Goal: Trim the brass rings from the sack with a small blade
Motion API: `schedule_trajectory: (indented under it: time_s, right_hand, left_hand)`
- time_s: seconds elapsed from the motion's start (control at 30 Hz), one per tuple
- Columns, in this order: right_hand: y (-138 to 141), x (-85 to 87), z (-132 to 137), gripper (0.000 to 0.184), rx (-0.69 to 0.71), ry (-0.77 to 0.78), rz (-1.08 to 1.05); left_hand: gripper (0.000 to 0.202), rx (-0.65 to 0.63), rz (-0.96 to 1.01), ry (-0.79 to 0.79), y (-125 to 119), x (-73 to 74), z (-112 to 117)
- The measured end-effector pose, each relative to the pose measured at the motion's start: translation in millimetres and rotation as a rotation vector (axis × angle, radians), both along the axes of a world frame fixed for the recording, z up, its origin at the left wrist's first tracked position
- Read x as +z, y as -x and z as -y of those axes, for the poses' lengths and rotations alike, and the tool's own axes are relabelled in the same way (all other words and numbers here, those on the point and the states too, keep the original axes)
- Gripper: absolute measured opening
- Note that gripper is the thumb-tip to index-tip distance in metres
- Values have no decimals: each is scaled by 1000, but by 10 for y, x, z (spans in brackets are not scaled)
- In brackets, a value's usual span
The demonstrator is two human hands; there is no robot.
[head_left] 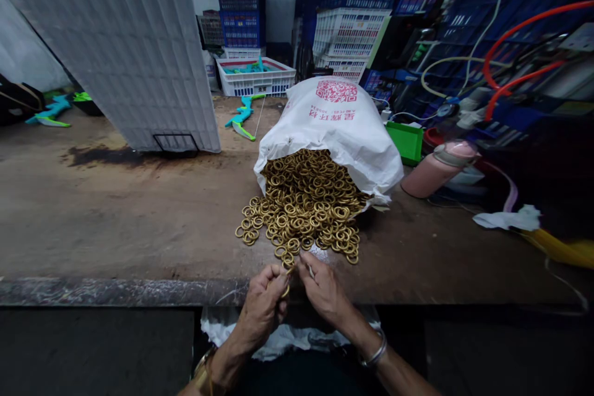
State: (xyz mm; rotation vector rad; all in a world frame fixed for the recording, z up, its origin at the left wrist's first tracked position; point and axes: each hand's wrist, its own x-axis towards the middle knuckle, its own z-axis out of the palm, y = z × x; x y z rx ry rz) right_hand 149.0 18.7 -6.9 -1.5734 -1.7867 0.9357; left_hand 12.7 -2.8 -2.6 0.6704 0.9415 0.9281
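Observation:
Many gold-coloured rings (304, 218) spill out of the mouth of a white woven sack (343, 130) onto the wooden table. Close to the table's front edge, my left hand (265, 298) is closed, thumb against fingers, on a gold ring (286, 291) that partly shows below the fingertips. Beside it, my right hand (326, 289) is pinched shut at the nearest rings of the pile. A small pale spot shows at its thumb; whether that is a nail or a held piece, I cannot make out. The right fingertips are partly hidden.
A tall pale ribbed panel (153, 68) stands at left on a wire stand. A turquoise toy bow (242, 114) lies behind the rings. To the right are a pink bottle (439, 170), a green tray (404, 143) and red hoses (499, 93). Stacked crates (239, 6) line the back.

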Motion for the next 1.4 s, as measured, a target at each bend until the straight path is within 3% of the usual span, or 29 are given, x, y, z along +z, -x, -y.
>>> schedule_trajectory:
  time_s: [0.17, 0.4, 0.6, 0.7, 0.83, 0.97, 1.07, 1.2, 1.4]
  right_hand:
    - [-37, -34, 79, 32, 166, -35, 361]
    - [-17, -12, 96, 37, 230, -2, 572]
    - [-92, -56, 35, 31, 117, -29, 697]
    - [-159, -95, -41, 29, 24, -68, 662]
    - [-86, -112, -79, 26, 12, -153, 477]
    - [56, -107, -54, 16, 35, -185, 422]
    - [89, -109, -41, 17, 61, -160, 465]
    - [64, -128, -47, 22, 54, -148, 482]
    - [-77, -155, -142, 22, -49, -179, 318]
  left_hand:
    - [33, 25, -108, -45, -15, 77, -4]
    - [36, -7, -149, -91, 16, 71, 8]
    - [28, -127, 51, -7, 129, 12, 220]
    - [23, -216, 131, 194, 199, -45, 384]
    - [15, 24, 142, 667, 280, -257, 435]
    - [16, 178, 236, 842, 307, -414, 381]
    - [19, 218, 245, 900, 279, -429, 359]
    - [13, 258, 274, 828, 242, -449, 360]
    - [10, 259, 258, 762, 225, -454, 374]
